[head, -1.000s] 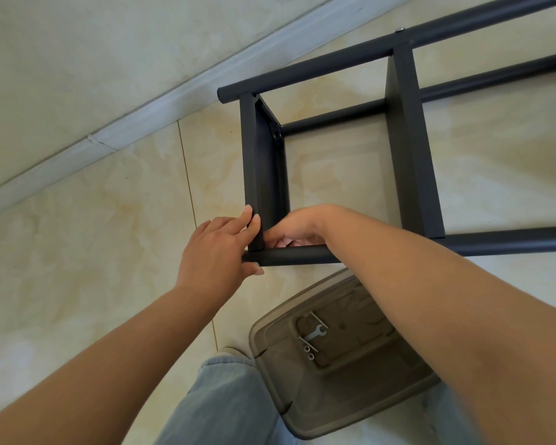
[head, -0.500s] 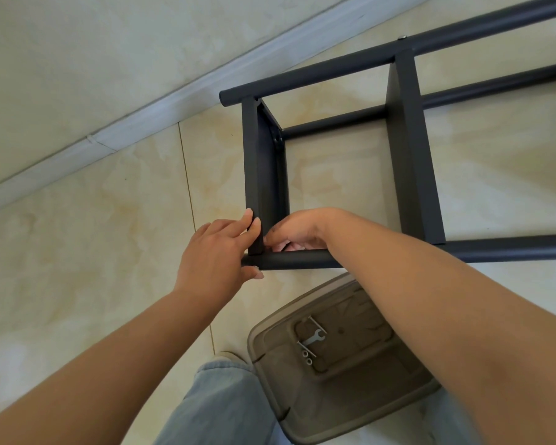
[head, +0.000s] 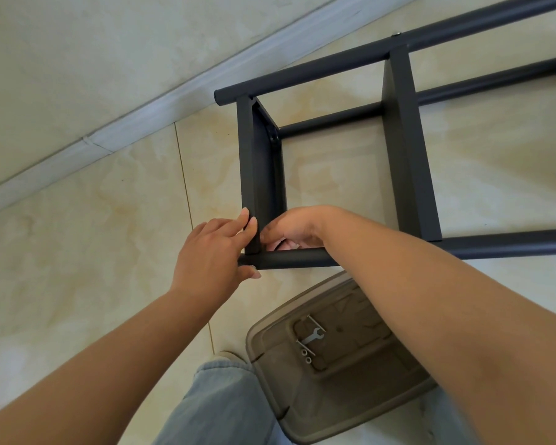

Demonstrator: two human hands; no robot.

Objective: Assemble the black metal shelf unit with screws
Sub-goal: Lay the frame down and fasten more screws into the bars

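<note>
A: Black powder-coated metal shelf frame (head: 405,149) lies on its side on the cream marbled floor tiles (head: 77,252), so the corner joint faces up at working height.
B: Left hand (head: 212,255)?
A: Grip clamps the joint: fingers on the flat black end panel (head: 260,175), thumb under the round black near tube (head: 289,261). Looks like it's there to keep panel and tube lined up.
B: Right hand (head: 289,228)?
A: Just beside the left grip, inside the frame, fingers curled down at the same corner. Probably seating or turning a screw by hand, but fingertips are hidden behind the tube. Can't tell if it holds anything.
B: Tools?
A: Small silver spanner (head: 313,336) with loose screws and washers, in the translucent brown plastic lid (head: 334,409) on the floor, below the right forearm, near both hands. Spanner untouched, so I'd say this joint isn't tightened yet.
B: Risk?
A: Panel slipping off alignment if the left grip lets go.
</note>
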